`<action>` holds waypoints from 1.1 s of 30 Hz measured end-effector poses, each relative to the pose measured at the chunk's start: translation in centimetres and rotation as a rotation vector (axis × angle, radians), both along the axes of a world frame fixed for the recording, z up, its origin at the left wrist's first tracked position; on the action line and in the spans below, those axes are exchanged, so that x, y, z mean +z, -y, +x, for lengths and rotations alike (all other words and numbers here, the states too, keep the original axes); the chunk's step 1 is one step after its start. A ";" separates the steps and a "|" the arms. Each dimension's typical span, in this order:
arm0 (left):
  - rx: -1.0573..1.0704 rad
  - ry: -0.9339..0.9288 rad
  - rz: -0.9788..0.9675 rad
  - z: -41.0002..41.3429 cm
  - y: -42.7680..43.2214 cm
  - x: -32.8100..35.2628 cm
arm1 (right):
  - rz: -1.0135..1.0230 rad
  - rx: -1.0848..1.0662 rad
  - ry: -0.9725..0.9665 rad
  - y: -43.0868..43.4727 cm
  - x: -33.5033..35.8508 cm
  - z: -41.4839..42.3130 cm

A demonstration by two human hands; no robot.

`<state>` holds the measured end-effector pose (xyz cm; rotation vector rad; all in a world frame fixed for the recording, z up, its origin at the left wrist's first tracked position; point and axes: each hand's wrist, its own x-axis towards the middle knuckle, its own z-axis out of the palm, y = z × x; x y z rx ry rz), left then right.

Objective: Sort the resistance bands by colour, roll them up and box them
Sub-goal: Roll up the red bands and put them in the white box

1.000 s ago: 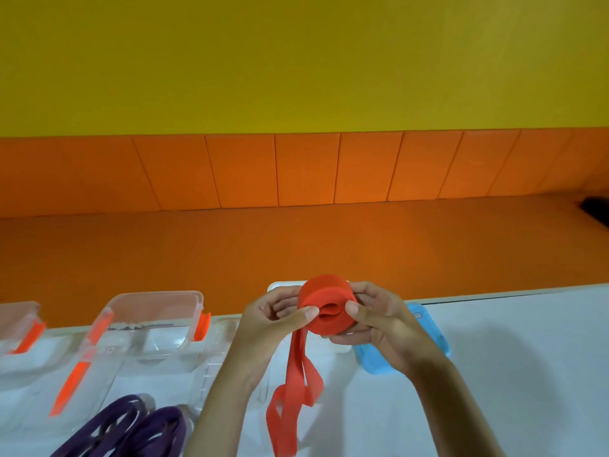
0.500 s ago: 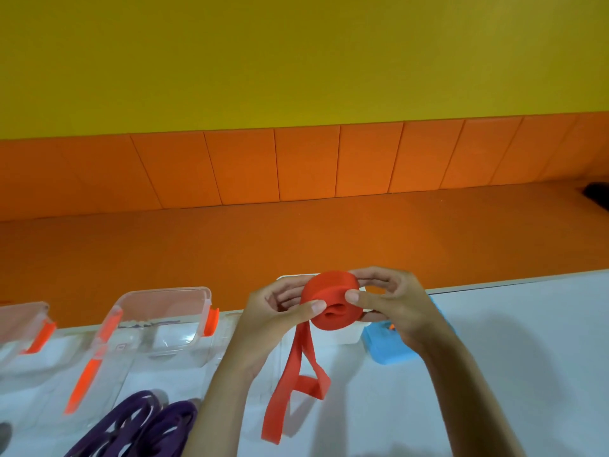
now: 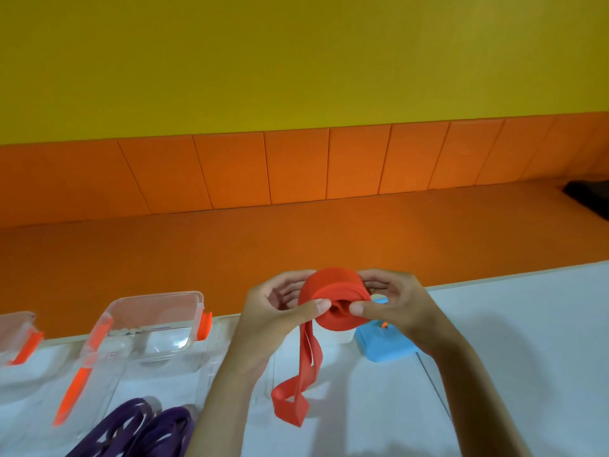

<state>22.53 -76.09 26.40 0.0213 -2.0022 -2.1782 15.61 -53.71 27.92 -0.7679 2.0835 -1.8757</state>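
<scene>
A red resistance band (image 3: 333, 300), mostly wound into a thick roll, is held up above the white table between both hands. My left hand (image 3: 280, 311) grips its left side, thumb on the face of the roll. My right hand (image 3: 392, 301) grips the right side, thumb near the centre hole. A short loose tail of the band hangs down to about (image 3: 293, 400). Purple bands (image 3: 138, 430) lie loose at the lower left. An open clear box (image 3: 151, 321) with orange clips stands left of my hands.
Another clear box (image 3: 16, 334) shows at the far left edge. A clear lid with an orange clip (image 3: 75, 387) lies before the boxes. A blue lid or box (image 3: 385, 344) sits under my right hand. An orange bench runs behind the table (image 3: 510, 341).
The roll has grown and the hanging tail has shortened as both hands kept winding. The hands have stayed in about the same place over the table.
</scene>
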 end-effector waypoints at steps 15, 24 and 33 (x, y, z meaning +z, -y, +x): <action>0.041 0.020 -0.103 1.9 -0.7 -0.5 | 0.116 0.070 0.099 -0.9 0.4 1.5; 0.100 0.013 0.031 1.9 -1.1 -0.1 | -0.273 -0.073 0.364 1.8 -1.5 3.0; -0.053 -0.026 -0.066 2.3 -1.0 1.5 | -0.065 -0.019 0.147 -0.2 0.5 3.0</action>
